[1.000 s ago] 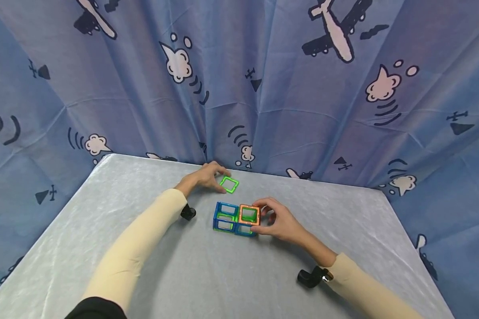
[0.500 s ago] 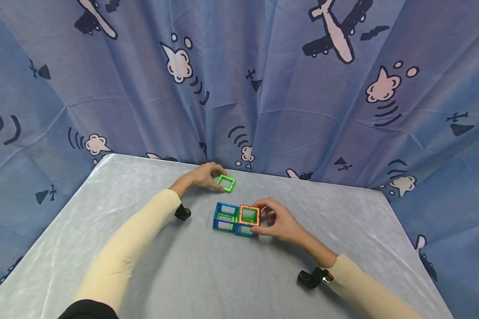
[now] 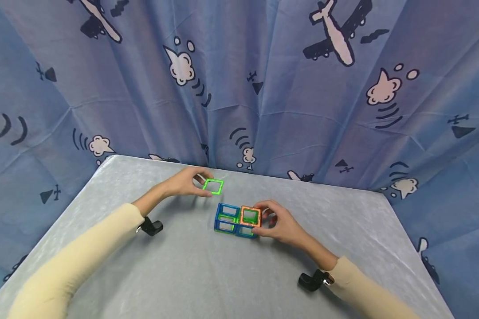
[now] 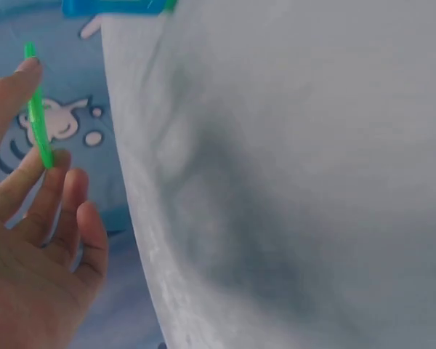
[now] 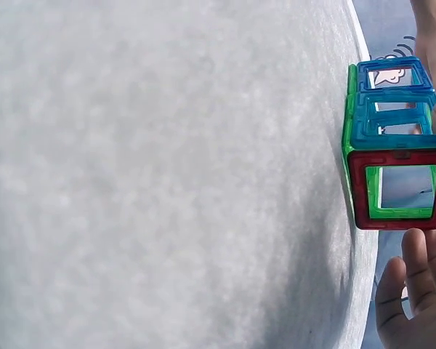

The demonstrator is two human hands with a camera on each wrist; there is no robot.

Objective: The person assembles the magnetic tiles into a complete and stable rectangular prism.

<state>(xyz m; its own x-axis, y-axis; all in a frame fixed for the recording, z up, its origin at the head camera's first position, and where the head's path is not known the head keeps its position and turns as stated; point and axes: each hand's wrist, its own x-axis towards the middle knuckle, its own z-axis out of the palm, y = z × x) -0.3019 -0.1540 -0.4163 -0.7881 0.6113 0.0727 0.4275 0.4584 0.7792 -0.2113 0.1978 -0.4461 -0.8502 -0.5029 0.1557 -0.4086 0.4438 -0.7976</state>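
In the head view my left hand (image 3: 185, 182) pinches a green square magnetic tile (image 4: 38, 120) between thumb and fingertips, and holds it near the table's back edge. The left wrist view shows this tile edge-on. My right hand (image 3: 282, 224) grips the right end of a small block built of magnetic tiles (image 3: 217, 217), its thumb at the front and fingers behind. Blue tiles form much of the block, with an orange tile (image 3: 242, 217) on top at the right. A red tile (image 5: 358, 189) closes the end facing the right wrist camera, and green ones show along the bottom.
A pale grey cloth covers the table (image 3: 199, 274). Behind its back edge hangs a blue curtain (image 3: 231, 88) with printed planes and clouds. Black wrist cameras sit on both forearms, the left one (image 3: 151, 227) and the right one (image 3: 310, 282).
My left hand has moved left and slightly toward me, carrying the green tile. The right hand and the block have stayed in place.
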